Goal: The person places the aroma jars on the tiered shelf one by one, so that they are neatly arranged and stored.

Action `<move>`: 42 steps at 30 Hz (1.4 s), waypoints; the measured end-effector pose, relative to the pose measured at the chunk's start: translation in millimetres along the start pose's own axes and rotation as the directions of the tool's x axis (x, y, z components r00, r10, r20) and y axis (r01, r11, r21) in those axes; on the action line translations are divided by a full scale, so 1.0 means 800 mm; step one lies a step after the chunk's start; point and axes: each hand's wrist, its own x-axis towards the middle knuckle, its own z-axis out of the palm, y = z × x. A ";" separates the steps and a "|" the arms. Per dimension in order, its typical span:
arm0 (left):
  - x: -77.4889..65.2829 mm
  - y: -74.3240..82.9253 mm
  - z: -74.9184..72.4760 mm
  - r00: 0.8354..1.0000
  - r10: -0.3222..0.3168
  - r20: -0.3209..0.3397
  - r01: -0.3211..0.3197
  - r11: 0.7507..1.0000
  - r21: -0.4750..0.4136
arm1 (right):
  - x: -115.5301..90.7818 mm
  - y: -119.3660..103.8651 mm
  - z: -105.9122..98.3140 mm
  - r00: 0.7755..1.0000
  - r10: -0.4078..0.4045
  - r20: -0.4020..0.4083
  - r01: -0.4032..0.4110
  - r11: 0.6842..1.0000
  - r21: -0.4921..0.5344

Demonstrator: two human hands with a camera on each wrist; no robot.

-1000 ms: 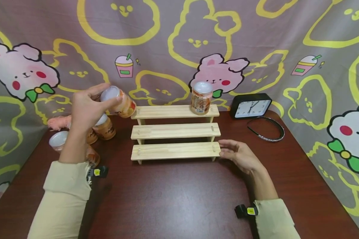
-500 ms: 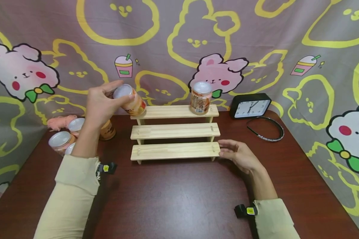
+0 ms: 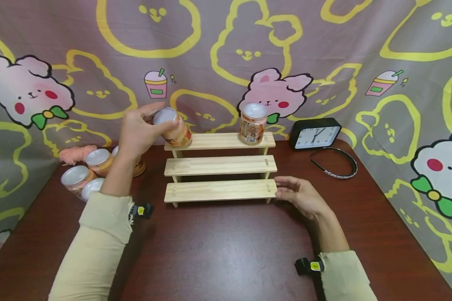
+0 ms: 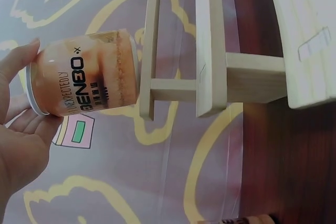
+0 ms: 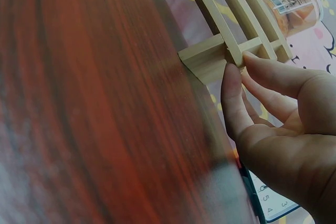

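My left hand [image 3: 137, 131] grips an orange-labelled can [image 3: 178, 134] by its silver lid end, thumb and fingers around the rim. In the left wrist view the can [image 4: 92, 74] shows the lettering "BENBO", and its base is right at the top board's left end. The three-tier wooden display stand [image 3: 218, 190] has light, narrow boards. On the right of its top tier stands a second can [image 3: 253, 125], upright. With thumb and fingertips, my right hand [image 3: 303, 196] pinches the right end of the lowest board, seen closely in the right wrist view.
Several more cans [image 3: 74, 177] stand at the left of the dark red table [image 3: 226, 251], partly behind my left forearm. Pink yarn [image 3: 75, 154] lies behind them. At the back right are a black clock [image 3: 316, 134] and a headband [image 3: 339, 176]. A patterned cloth hangs behind.
My left hand has carried the can rightward from beside the stand to over the top tier's left end, bringing it more upright. The right hand has stayed at the lowest board.
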 end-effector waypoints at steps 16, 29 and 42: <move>0.017 -0.003 0.030 0.996 0.089 -0.010 -0.089 0.996 0.003 | 0.000 0.001 0.000 1.000 0.003 -0.004 -0.003 1.000 -0.018; 0.027 -0.004 0.040 1.000 0.023 0.018 -0.024 1.000 0.012 | 0.000 -0.002 0.000 1.000 0.022 -0.011 -0.022 0.999 -0.039; 0.032 -0.010 0.052 0.999 0.031 0.008 -0.030 0.999 -0.030 | 0.001 0.000 0.001 1.000 0.017 -0.018 -0.018 1.000 -0.022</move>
